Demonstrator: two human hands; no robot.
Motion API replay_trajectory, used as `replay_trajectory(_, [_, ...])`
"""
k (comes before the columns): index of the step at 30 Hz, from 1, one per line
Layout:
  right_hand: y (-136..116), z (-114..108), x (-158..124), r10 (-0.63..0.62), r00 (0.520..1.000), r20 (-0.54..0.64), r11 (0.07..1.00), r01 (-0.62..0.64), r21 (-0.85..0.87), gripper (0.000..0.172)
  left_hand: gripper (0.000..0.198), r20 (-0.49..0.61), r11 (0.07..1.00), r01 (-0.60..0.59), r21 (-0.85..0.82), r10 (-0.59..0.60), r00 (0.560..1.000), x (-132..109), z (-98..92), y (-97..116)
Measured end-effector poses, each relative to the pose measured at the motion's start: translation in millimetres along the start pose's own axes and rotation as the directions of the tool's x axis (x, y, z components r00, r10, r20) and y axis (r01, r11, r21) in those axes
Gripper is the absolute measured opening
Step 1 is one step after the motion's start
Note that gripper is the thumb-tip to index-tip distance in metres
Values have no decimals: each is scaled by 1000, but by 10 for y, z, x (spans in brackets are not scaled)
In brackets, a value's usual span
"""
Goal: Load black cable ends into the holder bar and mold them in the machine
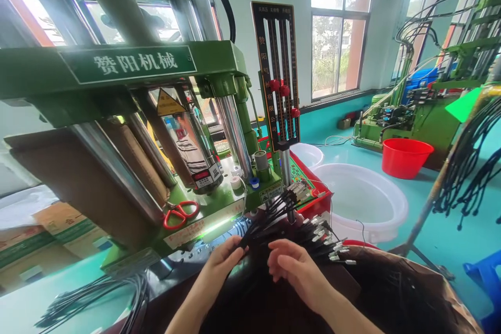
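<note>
My left hand (224,263) is closed, thumb against fingers, at the near end of a bundle of black cables (270,214). A dark cable appears to be pinched in its fingertips, though its exact run is hard to see. Just to the right, my right hand (293,269) is half curled with its fingers apart, and I see nothing in it. Behind it lie more black cables with silver metal connectors (323,235), fanned out toward the right. Beneath both hands is a dark surface, its details lost in shadow.
A green press machine (219,62) stands ahead, with red-handled scissors (180,215) on its ledge. More black cables (97,292) lie at left. A red button panel (319,193), white tub (364,193), red bucket (407,156) and a lined container (442,292) are at right.
</note>
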State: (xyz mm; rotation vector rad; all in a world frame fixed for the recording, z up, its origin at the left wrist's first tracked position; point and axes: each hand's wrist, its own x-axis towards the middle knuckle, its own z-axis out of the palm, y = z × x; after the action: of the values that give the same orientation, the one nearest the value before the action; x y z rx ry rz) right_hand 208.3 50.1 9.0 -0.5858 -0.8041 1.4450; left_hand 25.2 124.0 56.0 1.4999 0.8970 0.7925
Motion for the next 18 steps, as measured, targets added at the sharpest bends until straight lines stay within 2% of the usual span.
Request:
replay_trajectory(2, [-10, 13, 48, -31, 999, 12, 997, 30, 76, 37, 29, 66, 999, 11, -32, -9, 998, -12, -2, 26])
replay_trajectory(4, [-41, 35, 96, -46, 999, -7, 995, 47, 83, 39, 31, 129, 998, 22, -52, -15, 992, -7, 24, 23])
replay_trajectory(7, [-119, 84, 156, -116, 980, -161, 991, 104, -82, 22, 33, 84, 998, 33, -46, -29, 996, 20, 106, -48])
replay_trajectory(10, [-194, 125, 190, -205, 947, -249, 962, 148, -229, 23, 35, 19, 999, 33, -34, -32, 999, 33, 189, -157])
replay_trajectory(15, [-212, 103, 212, -241, 932, -271, 958, 184, -219, 28, 36, 77, 998, 21, -64, -16, 997, -11, 239, -252])
replay_trajectory(18, [-202, 57, 224, -348, 877, -331, 933, 288, -216, 32, 37, 94, 997, 40, -70, -33, 995, -36, 250, -254])
